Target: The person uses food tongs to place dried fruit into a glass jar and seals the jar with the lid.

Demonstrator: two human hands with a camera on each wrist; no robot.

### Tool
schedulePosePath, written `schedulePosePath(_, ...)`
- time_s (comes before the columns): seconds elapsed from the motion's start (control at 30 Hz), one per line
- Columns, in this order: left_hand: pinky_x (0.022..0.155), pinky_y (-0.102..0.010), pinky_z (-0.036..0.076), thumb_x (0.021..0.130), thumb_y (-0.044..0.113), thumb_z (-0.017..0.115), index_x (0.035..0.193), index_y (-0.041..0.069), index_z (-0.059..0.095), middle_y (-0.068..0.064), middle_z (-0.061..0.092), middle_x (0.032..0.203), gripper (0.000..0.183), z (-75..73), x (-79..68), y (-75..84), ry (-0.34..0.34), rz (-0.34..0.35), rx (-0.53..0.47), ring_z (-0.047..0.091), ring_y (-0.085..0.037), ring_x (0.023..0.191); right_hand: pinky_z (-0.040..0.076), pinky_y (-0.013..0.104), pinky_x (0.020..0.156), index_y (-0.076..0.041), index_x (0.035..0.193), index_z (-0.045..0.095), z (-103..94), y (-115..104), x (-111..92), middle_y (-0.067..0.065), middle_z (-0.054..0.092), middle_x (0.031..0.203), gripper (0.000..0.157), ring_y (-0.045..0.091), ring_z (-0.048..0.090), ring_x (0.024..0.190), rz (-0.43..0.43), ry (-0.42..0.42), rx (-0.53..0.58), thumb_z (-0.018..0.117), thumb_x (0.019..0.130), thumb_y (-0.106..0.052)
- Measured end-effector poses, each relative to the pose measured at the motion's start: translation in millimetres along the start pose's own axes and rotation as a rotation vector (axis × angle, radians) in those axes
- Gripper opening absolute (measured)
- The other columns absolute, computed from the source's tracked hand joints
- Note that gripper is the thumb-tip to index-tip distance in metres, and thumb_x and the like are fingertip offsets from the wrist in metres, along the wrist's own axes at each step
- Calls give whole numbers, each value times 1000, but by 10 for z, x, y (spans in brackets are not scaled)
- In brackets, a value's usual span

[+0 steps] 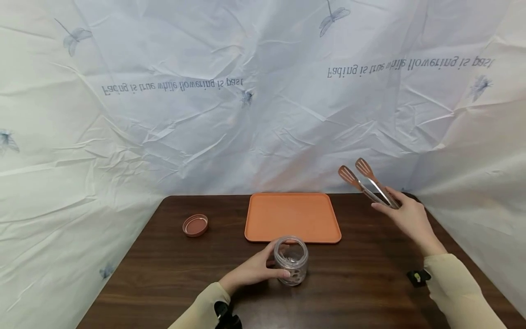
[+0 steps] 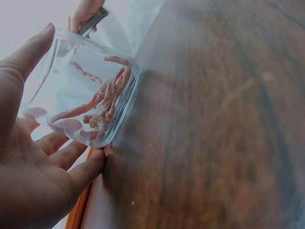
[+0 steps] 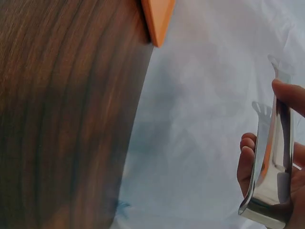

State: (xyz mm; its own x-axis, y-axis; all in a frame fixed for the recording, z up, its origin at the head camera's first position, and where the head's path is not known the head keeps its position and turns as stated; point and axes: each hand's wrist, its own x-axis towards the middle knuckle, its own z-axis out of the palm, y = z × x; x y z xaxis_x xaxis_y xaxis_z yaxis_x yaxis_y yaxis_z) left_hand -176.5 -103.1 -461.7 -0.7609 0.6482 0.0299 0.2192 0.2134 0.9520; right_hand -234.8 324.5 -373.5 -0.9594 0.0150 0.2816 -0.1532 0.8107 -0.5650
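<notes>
My left hand [image 1: 255, 268] grips a clear jar [image 1: 292, 269] from its left side, thumb in front and fingers behind. The jar stands upright on the table, its mouth uncovered. Inside it, the left wrist view shows several thin, reddish-brown twisted strips [image 2: 107, 95] leaning along the wall and bottom. My right hand [image 1: 408, 219] holds a pair of tongs [image 1: 380, 189] above the table's right side. Their brown slotted heads point away to the upper left and stand apart. In the right wrist view the metal arms of the tongs [image 3: 274, 176] lie between thumb and fingers.
An orange tray [image 1: 293, 217] lies at the far middle of the dark wooden table [image 1: 164, 283], just behind the jar. A reddish-brown round lid [image 1: 195, 225] rests at the left. White printed sheeting [image 1: 263, 137] hangs behind and along both sides.
</notes>
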Motion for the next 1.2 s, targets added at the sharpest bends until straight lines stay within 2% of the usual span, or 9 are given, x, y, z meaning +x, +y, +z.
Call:
schedulePosePath(0.17,109,-32,44,93,33,75,161,30,22,-1,39,157,86,-45,9,0,-5,-13,7,37,-15,144,45,66,80,-2,156,34,45,78,0,42,43,140,86,57,50,114,58,-6,19,66,95,-53)
schedulePosePath(0.27,109,-32,44,93,32,76,161,29,22,0,40,157,86,-53,9,0,-2,-11,16,38,-15,144,46,64,77,0,156,31,88,125,-6,41,45,138,83,56,52,109,76,-24,29,64,97,-48)
schedulePosePath(0.5,108,-30,44,93,31,76,159,35,24,-1,40,156,85,-53,6,-4,1,-16,5,38,-15,143,47,63,76,6,153,32,234,226,8,39,55,124,75,54,56,104,88,-43,15,65,99,-32)
schedulePosePath(0.6,108,-30,44,92,32,77,159,33,24,-2,41,156,86,-52,9,-8,2,-18,2,38,-15,143,50,54,68,7,153,32,310,282,14,34,62,108,75,45,60,86,109,-81,-5,65,98,-32)
schedulePosePath(0.7,108,-30,44,93,32,76,158,36,24,-1,41,156,84,-46,13,-9,-3,-14,0,38,-15,143,46,43,59,9,152,32,372,332,19,21,62,84,75,30,55,67,131,-124,-25,64,98,-31)
schedulePosePath(0.8,108,-30,44,93,31,76,158,38,25,3,40,156,83,-38,17,-13,-10,-8,-9,38,-15,143,46,43,58,11,150,33,420,371,31,12,58,73,73,25,51,62,149,-149,-42,63,98,-30)
schedulePosePath(0.97,108,-30,44,94,29,76,157,40,26,8,40,154,81,-26,20,-16,-13,-1,-27,37,-16,144,51,54,67,13,148,34,462,424,51,23,64,85,73,33,60,72,163,-164,-49,63,97,-30)
schedulePosePath(1.07,108,-30,44,94,29,76,156,41,26,7,40,154,81,-29,18,-13,-10,-5,-24,38,-16,144,51,51,65,14,148,34,478,438,67,27,65,92,74,31,60,71,172,-181,-45,63,97,-30)
schedulePosePath(1.2,108,-30,44,93,30,76,156,42,26,4,40,155,81,-37,12,1,-5,-9,-15,38,-17,144,47,43,59,15,148,32,498,460,99,27,63,88,76,26,54,64,184,-230,-39,63,97,-32)
